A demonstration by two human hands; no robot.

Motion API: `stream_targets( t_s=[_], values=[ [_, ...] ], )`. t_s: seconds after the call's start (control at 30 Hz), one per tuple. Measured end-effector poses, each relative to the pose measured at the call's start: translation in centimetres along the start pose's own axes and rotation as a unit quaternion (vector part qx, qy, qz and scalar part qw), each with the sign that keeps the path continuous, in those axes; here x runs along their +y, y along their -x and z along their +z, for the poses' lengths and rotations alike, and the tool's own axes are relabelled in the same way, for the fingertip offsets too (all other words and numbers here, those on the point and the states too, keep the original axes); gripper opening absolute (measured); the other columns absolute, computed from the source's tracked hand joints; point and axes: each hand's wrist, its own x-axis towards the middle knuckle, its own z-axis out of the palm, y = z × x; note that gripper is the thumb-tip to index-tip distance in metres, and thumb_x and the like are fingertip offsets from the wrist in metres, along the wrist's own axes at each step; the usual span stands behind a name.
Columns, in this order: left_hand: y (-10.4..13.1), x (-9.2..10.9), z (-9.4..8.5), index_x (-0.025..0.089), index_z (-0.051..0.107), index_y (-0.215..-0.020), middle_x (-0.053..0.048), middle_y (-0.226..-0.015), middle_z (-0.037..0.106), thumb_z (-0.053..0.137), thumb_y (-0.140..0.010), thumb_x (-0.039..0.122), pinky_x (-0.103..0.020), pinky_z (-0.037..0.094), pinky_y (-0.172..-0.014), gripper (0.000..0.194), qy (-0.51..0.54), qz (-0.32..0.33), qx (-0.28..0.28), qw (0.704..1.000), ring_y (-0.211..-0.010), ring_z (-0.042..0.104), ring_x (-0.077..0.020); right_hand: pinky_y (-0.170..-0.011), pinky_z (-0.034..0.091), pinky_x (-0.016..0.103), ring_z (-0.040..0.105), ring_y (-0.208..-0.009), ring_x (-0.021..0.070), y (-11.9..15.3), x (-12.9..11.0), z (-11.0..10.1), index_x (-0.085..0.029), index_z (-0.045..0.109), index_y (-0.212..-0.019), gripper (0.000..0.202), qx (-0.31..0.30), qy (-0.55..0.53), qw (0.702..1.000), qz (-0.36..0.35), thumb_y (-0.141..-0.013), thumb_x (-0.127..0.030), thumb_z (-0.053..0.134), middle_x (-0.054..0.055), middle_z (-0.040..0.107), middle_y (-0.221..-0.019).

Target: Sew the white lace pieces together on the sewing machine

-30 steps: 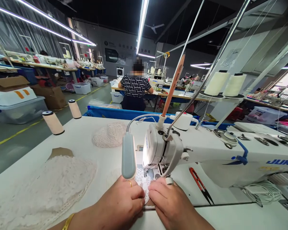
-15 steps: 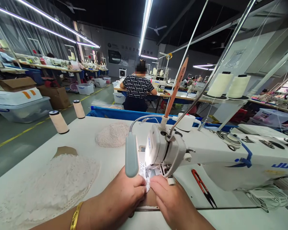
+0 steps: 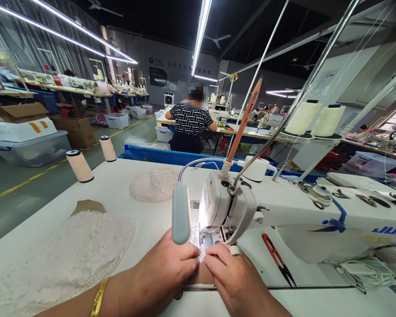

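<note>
Under the needle area of a white sewing machine (image 3: 214, 202) lies a strip of white lace (image 3: 202, 256), lit by the machine lamp (image 3: 181, 215). Tan fabric (image 3: 203, 276) shows below it, between my hands. My left hand (image 3: 166, 268) is closed, thumb and fingers pinching the lace's left side. Close by on the right, my right hand (image 3: 234, 273) pinches at the tan fabric beside the lace edge. My fingers partly hide both materials, and the needle tip cannot be made out.
Red-handled thread snips (image 3: 277, 257) lie right of my right hand. A heap of white lace (image 3: 89, 246) spreads at left, with a smaller lace pile (image 3: 155, 185) behind. Two thread cones (image 3: 80, 166) stand at the table's far-left edge. A co-worker (image 3: 191, 119) sits ahead.
Both hands stay at the lace, with only a very slight shift of the fingers. The whole view has tilted slightly.
</note>
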Motion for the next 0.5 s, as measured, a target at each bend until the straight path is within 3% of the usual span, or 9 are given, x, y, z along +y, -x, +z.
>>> stream_targets(
  t_s=[0.33, 0.5],
  values=[
    [-0.7, 0.3, -1.1, 0.022, 0.07, -0.101, -0.004, -0.093, 0.076, 0.048, -0.103, 0.006, -0.041, 0.05, -0.101, 0.026, -0.018, -0.01, 0.009, 1.0, -0.084, 0.07, -0.0213, -0.059, 0.041, 0.032, 0.059, -0.07, 0.021, -0.4, -0.2, 0.0, -0.02, 0.066, -0.113, 0.04, 0.005, 0.019, 1.0, 0.009, -0.086, 0.003, 0.046, 0.008, 0.072, -0.1],
    [-1.8, 0.6, -2.1, 0.018, 0.072, -0.094, -0.006, -0.099, 0.079, 0.041, -0.107, 0.009, -0.041, 0.051, -0.094, 0.035, -0.03, -0.018, 0.007, 0.999, -0.087, 0.069, -0.0236, -0.06, 0.042, 0.032, 0.058, -0.068, 0.021, -0.7, -0.5, 0.0, -0.021, 0.067, -0.115, 0.045, 0.01, 0.031, 0.999, 0.028, -0.082, 0.004, 0.047, 0.008, 0.073, -0.102]
  ],
)
